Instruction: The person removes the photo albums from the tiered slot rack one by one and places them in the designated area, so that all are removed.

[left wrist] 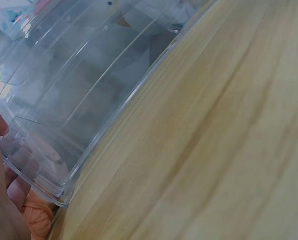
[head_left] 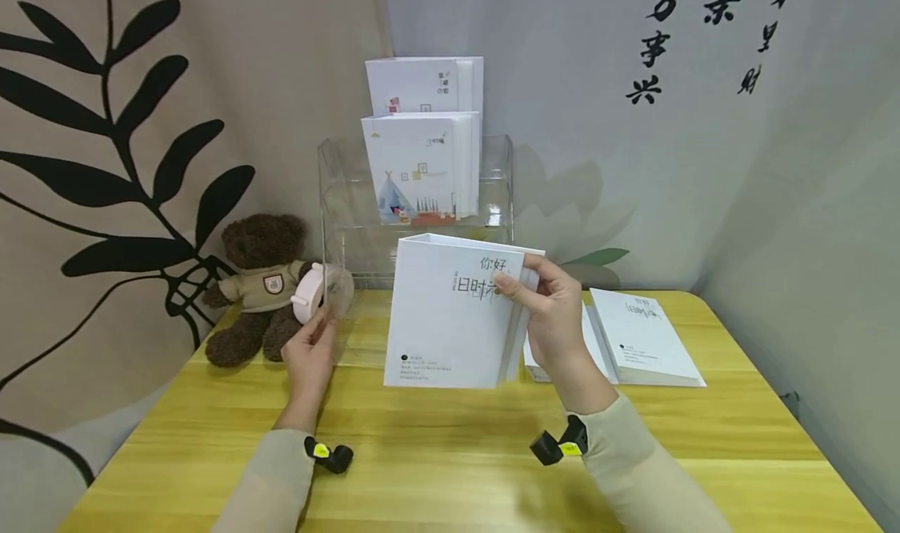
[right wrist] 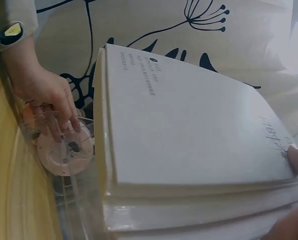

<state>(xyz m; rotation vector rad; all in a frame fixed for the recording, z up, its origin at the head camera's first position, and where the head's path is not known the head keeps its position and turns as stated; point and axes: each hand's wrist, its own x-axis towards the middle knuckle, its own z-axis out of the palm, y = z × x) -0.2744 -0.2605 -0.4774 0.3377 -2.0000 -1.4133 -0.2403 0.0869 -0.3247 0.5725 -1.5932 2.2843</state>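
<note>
My right hand (head_left: 558, 314) holds a small stack of white books (head_left: 443, 322) with black Chinese lettering, thumb on the front cover and fingers behind. The stack is upright, raised over the table in front of a clear stepped rack (head_left: 325, 220). In the right wrist view the thick edges of the books (right wrist: 154, 215) show one behind another. With my left hand (head_left: 309, 361) I grip the rack's left front edge. The left wrist view has the thumb on one side of the clear panel (left wrist: 53, 155) and fingers behind it.
Illustrated white books (head_left: 415, 166) stand on the rack's upper tiers. More white books (head_left: 650, 338) lie on the table at right. A brown teddy bear (head_left: 263, 314) sits left of the rack, beside a pale pink round object (head_left: 307, 292). Orange yarn (left wrist: 37, 217) shows near the left hand.
</note>
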